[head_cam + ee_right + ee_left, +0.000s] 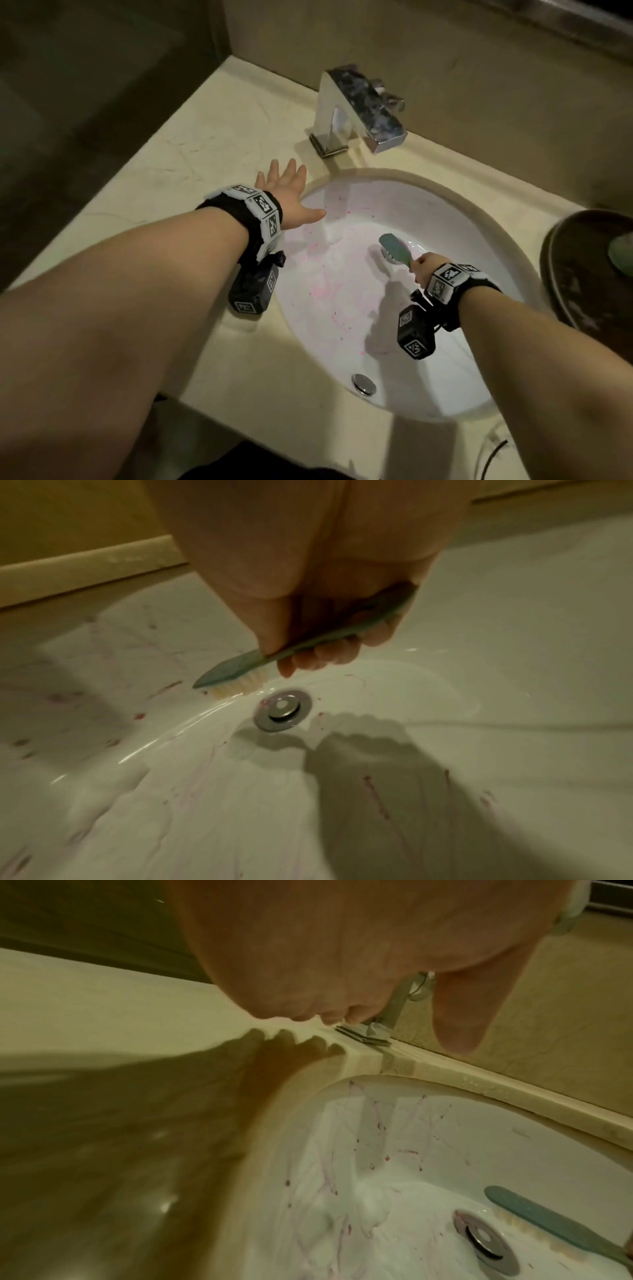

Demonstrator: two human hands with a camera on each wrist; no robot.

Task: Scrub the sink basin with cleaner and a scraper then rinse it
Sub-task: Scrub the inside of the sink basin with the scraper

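The white sink basin (325, 291) is smeared with pink streaks and pale foam (369, 1199). My right hand (423, 269) is down inside it, fingers curled round the handle of a teal scrubbing brush (232, 674). The brush's pale bristles (240, 687) rest on the basin floor just beside the chrome drain (282, 710). My left hand (287, 192) is open with fingers spread, held just over the counter at the basin's far-left rim, near the base of the chrome faucet (352, 109). Its shadow lies on the counter (171, 1096). It holds nothing.
The beige stone counter (205, 144) surrounds the basin, with a wall close behind the faucet. A dark round dish (582, 291) holding a greenish lump (621, 250) sits at the right edge. An overflow hole (363, 383) is in the near basin wall.
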